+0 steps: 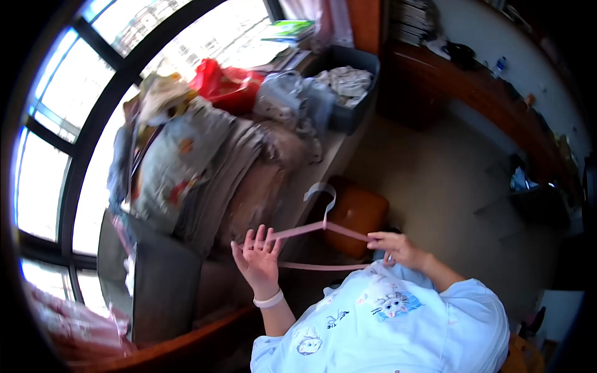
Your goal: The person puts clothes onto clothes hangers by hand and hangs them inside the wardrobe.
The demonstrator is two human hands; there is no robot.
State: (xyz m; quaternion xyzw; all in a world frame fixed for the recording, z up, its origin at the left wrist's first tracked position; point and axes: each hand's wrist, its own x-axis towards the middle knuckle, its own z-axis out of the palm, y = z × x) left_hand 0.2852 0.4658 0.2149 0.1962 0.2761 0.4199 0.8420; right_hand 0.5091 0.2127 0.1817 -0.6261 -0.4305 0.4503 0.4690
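Note:
A pink clothes hanger (298,230) with a pale hook is held out in front of my body, hook pointing away from me. My right hand (403,250) pinches its right end between thumb and fingers. At the hanger's left end, my left hand (259,264) is raised with the palm showing and fingers stretched apart. The hanger's end meets the fingers there; whether it rests on them or passes behind cannot be made out. A white band (268,301) circles my left wrist. The light blue printed shirt (373,317) on my body lies just below the hanger.
A windowsill bench carries folded bedding (186,165), a red bag (227,86), clear plastic bags (289,99) and a dark grey bin (354,118) with cloth inside. A brown stool (356,217) stands beyond the hanger. A long wooden desk (460,78) runs along the right wall.

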